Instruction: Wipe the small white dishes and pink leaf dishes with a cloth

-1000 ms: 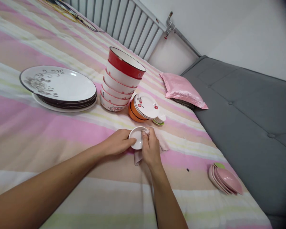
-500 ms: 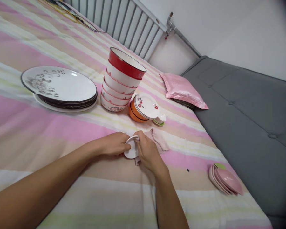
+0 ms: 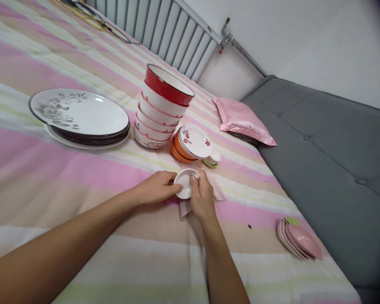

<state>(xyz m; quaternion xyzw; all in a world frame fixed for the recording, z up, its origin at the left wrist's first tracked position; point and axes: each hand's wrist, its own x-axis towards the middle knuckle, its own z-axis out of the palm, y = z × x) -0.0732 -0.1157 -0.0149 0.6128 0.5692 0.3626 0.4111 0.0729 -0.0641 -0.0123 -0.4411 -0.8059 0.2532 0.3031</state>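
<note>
A small white dish (image 3: 185,182) is held up between both hands above the striped bedsheet (image 3: 120,249). My left hand (image 3: 160,187) grips its left rim, thumb on the inner face and fingers behind. My right hand (image 3: 203,195) pinches the right side, its thumb inside the dish. A pale pink cloth (image 3: 185,207) lies under the hands, partly hidden by the right one; whether the right fingers also hold it is unclear. Just beyond stand orange bowls (image 3: 180,155) topped with flowered white plates (image 3: 196,140), and a little stack of small white dishes (image 3: 214,158).
At the left lies a stack of large plates (image 3: 91,114). A tall stack of red and white bowls (image 3: 160,116) leans near the middle. Pink bowls (image 3: 304,240) sit right, by the grey headboard (image 3: 329,139). A pink pillow (image 3: 243,120) and cables (image 3: 91,17) are farther back.
Both hands have moved slightly up and right with the white dish. The dish has turned so more of its inner face shows. The stacks around it stay in place.
</note>
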